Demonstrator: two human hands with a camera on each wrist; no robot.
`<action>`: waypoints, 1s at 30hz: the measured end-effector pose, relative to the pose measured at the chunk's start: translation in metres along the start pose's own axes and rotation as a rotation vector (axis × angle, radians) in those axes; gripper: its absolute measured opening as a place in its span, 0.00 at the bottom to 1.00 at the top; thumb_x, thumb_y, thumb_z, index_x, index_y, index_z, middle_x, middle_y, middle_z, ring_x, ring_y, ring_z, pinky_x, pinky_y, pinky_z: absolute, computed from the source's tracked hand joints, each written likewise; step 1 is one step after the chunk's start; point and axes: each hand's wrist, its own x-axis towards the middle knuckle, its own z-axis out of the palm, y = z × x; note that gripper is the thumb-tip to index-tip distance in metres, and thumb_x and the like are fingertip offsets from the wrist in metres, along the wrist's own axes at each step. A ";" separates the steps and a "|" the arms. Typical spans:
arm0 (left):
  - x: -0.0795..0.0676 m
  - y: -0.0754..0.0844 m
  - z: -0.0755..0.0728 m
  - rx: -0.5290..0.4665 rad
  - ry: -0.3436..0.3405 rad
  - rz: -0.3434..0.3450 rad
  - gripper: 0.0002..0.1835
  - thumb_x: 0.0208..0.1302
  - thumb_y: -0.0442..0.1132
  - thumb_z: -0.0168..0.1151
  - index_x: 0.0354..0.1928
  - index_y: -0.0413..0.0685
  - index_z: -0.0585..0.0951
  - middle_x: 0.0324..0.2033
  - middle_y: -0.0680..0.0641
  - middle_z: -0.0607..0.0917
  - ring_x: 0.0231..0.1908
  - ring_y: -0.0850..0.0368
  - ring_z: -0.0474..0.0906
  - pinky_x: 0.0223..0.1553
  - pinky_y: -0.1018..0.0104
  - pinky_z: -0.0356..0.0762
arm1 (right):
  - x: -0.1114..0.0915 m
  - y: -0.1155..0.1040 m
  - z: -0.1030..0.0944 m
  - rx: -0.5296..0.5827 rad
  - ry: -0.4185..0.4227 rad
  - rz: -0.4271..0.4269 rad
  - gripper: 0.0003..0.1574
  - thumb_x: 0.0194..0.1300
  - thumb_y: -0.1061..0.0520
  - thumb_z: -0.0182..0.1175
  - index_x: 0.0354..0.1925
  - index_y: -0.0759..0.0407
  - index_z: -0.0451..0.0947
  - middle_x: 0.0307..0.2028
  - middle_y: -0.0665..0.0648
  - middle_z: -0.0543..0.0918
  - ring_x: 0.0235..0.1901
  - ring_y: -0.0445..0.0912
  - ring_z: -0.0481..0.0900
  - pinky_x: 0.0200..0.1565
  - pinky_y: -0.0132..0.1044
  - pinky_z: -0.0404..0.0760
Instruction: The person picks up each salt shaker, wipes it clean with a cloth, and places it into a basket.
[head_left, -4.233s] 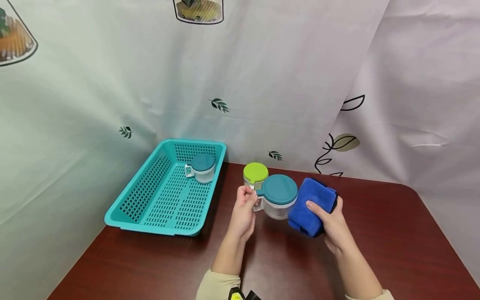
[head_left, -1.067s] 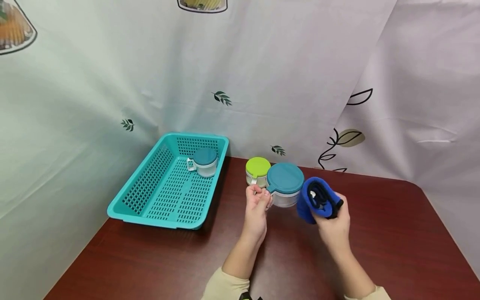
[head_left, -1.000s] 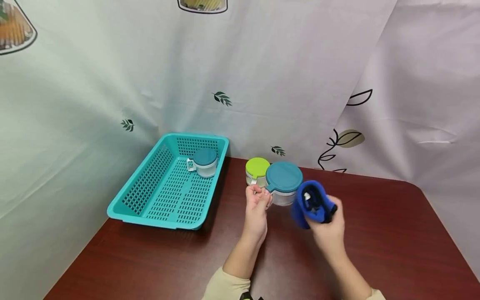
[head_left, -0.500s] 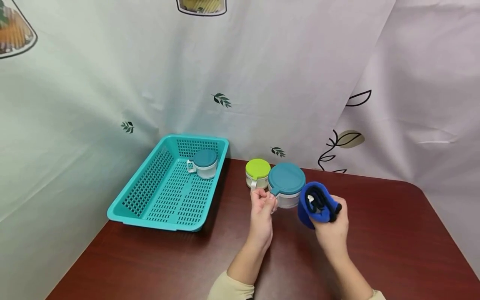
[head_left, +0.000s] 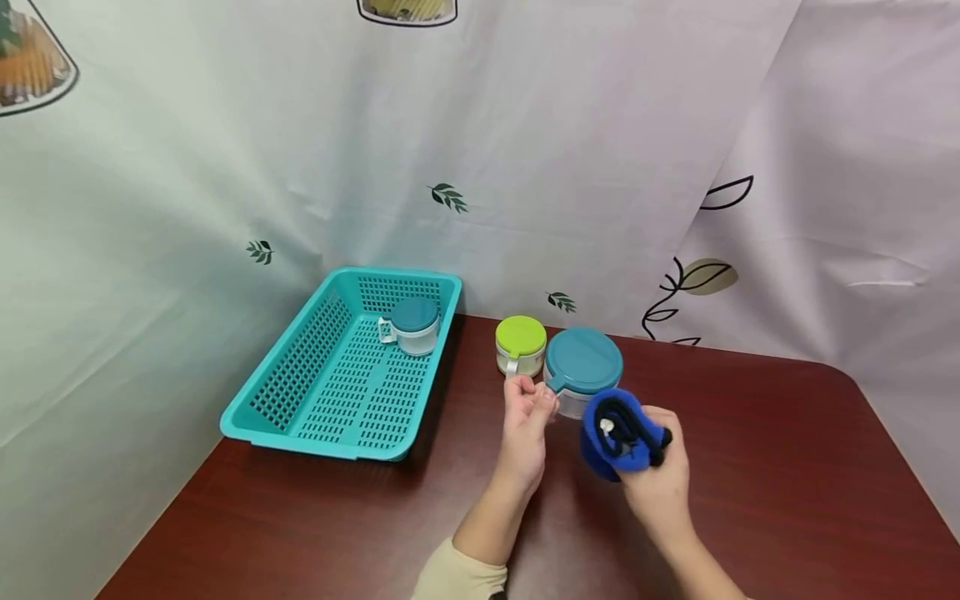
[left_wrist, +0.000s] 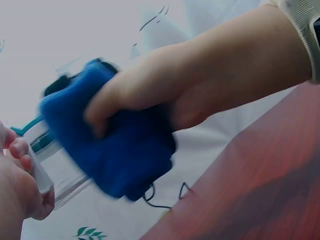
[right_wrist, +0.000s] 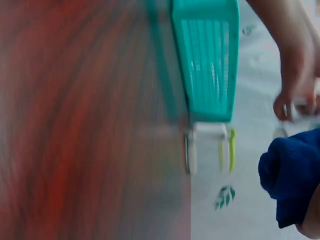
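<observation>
My left hand (head_left: 525, 429) grips the white handle of a clear jar with a teal lid (head_left: 584, 358), held up off the table. In my right hand (head_left: 660, 475) is a folded blue cloth (head_left: 611, 437) with black edging, close against the jar's near right side. The left wrist view shows the blue cloth (left_wrist: 110, 140) blurred and overlapping the jar (left_wrist: 67, 182), so whether they touch is hard to tell. Just behind the left hand stands a smaller jar with a lime-green lid (head_left: 521, 337), its white handle toward me.
A turquoise plastic basket (head_left: 315, 446) sits on the left of the dark red-brown table (head_left: 765, 467). Inside it, at the far right corner, is another teal-lidded jar (head_left: 415, 321). A printed curtain (head_left: 570, 167) hangs along the table's back and left sides.
Since 4.2 seconds ago the blue cloth has gone from lying flat at the jar's side to a rolled bundle. Over the last half second it moved nearer to me. The left hand still holds the jar.
</observation>
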 end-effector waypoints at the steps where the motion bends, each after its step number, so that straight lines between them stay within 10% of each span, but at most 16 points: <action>1: 0.001 0.002 -0.002 0.007 -0.011 -0.015 0.12 0.68 0.26 0.41 0.35 0.48 0.51 0.22 0.51 0.59 0.25 0.59 0.57 0.32 0.69 0.54 | 0.003 0.000 -0.004 -0.019 0.003 0.033 0.28 0.44 0.78 0.65 0.45 0.70 0.68 0.44 0.48 0.73 0.46 0.39 0.70 0.47 0.26 0.67; 16: 0.008 0.016 -0.029 0.023 -0.270 -0.139 0.09 0.66 0.27 0.39 0.35 0.48 0.54 0.19 0.53 0.60 0.23 0.60 0.57 0.29 0.70 0.56 | 0.044 0.003 -0.029 -0.198 -0.011 0.282 0.31 0.53 0.68 0.65 0.53 0.66 0.62 0.46 0.50 0.72 0.49 0.41 0.68 0.49 0.43 0.72; 21: 0.011 0.020 -0.039 -0.035 -0.379 -0.176 0.09 0.65 0.25 0.37 0.35 0.48 0.55 0.19 0.52 0.59 0.21 0.57 0.54 0.29 0.70 0.56 | 0.052 0.000 -0.033 -0.226 -0.098 0.304 0.34 0.55 0.67 0.64 0.57 0.66 0.61 0.52 0.65 0.71 0.55 0.58 0.66 0.51 0.63 0.67; 30: 0.016 0.028 -0.055 -0.032 -0.463 -0.240 0.08 0.64 0.26 0.36 0.37 0.48 0.55 0.18 0.52 0.59 0.20 0.58 0.54 0.27 0.71 0.56 | 0.058 -0.002 -0.035 -0.239 -0.272 0.343 0.36 0.59 0.65 0.61 0.62 0.69 0.57 0.56 0.72 0.67 0.55 0.65 0.66 0.48 0.62 0.69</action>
